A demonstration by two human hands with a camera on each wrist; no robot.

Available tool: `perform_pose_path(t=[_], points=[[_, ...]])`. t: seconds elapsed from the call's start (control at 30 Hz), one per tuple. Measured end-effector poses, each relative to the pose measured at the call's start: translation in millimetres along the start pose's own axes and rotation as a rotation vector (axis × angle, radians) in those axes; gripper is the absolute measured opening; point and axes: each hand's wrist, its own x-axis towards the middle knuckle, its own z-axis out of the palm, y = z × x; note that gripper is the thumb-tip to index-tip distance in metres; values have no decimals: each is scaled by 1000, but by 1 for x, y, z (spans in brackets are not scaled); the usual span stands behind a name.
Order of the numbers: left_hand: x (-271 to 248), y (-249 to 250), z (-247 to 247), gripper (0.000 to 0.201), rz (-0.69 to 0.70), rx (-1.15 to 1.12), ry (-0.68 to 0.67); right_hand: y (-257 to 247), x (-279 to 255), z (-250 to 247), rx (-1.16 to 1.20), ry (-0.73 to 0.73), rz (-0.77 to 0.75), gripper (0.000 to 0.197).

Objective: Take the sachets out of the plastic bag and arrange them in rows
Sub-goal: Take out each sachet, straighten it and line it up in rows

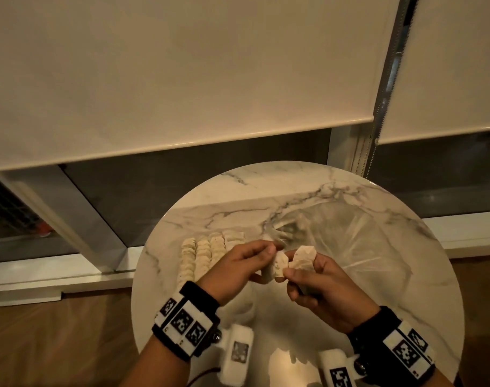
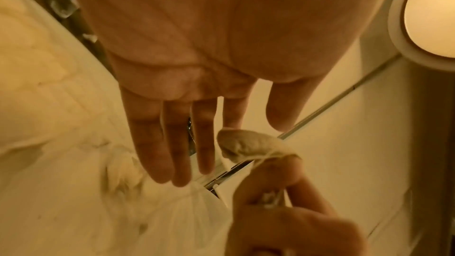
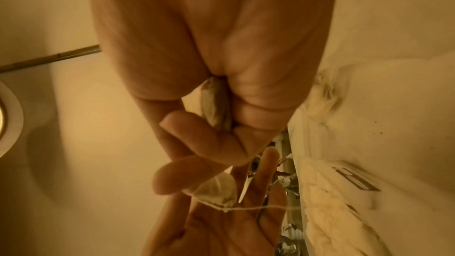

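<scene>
Right hand (image 1: 319, 286) pinches two pale paper sachets (image 1: 303, 256); open left hand (image 1: 238, 268) touches one; clear plastic bag (image 1: 349, 236) just beyond.

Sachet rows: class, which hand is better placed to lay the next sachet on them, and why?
Probably the left hand: it sits right beside the sachet rows, fingers straight. The right hand grips sachets and is nearer the plastic bag.
</scene>
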Motion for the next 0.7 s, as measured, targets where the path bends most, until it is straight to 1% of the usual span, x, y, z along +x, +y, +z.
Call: perform_pose_path(t=[0.03, 0.1, 0.17, 0.23, 0.33, 0.43, 0.57, 0.63, 0.7], points=[[-4, -2, 3, 37, 21, -36, -7, 0, 0, 1, -17, -7, -5, 26], [-11, -9, 8, 34, 69, -47, 48, 1, 1, 3, -63, 22, -11, 18], [-15, -16, 8, 26, 97, -63, 158, 5, 4, 5, -91, 91, -19, 11], [-18, -21, 6, 13, 105, -73, 223, 9, 7, 4, -114, 165, -25, 8], [-22, -20, 6, 5, 74, -49, 226, 15, 10, 6, -170, 207, -26, 7], [-25, -21, 3, 4, 31, -19, 240, 18, 11, 10, -228, 204, -28, 7], [-26, -23, -9, 7, -22, 101, 241, 19, 10, 13, -275, 232, -16, 11], [-26, -22, -23, 9, -61, 163, 314, 18, 10, 11, -266, 279, 5, 12], [-22, -26, -44, 9, -118, 254, 425, 18, 10, 7, -252, 324, 28, 11]])
